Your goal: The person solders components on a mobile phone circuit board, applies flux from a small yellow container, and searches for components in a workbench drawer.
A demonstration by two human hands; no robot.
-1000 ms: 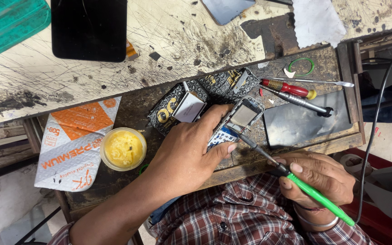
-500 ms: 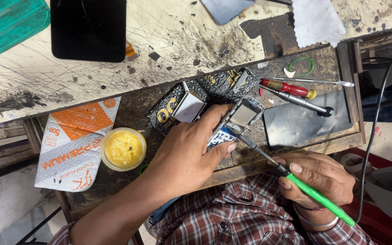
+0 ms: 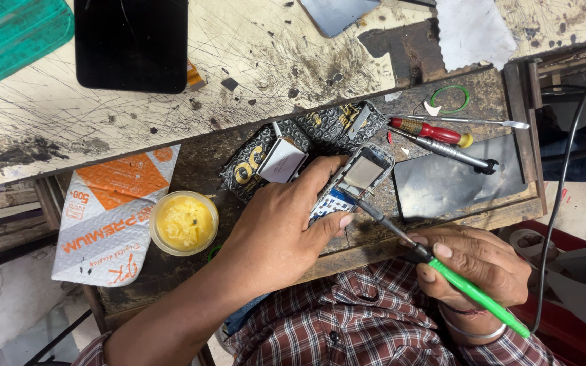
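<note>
**Opened phone held under a soldering iron tip**

A small opened mobile phone is pinned against the dark wooden tray by the left hand; the thumb is laid along its lower edge and the fingers are curled over its upper side, so the hand is closed on the phone. A green-handled soldering iron is gripped pen-fashion in the right hand, the fingers closed tightly around the handle; its dark metal tip is laid on the phone's lower part, just beside the left thumb. A black cable is seen curving up along the right side.

Beside the left wrist a round tub of yellow flux paste is set, touching an orange and white packet; behind the phone a patterned bubble pouch is spread, with a small white box on it. To the right a red-handled screwdriver, a dark screwdriver and a thin metal spudger are laid near one another above a dark glass panel; a green ring lies further back. On the scratched pale counter a black phone screen and a teal mat are placed well apart from the hands.
</note>
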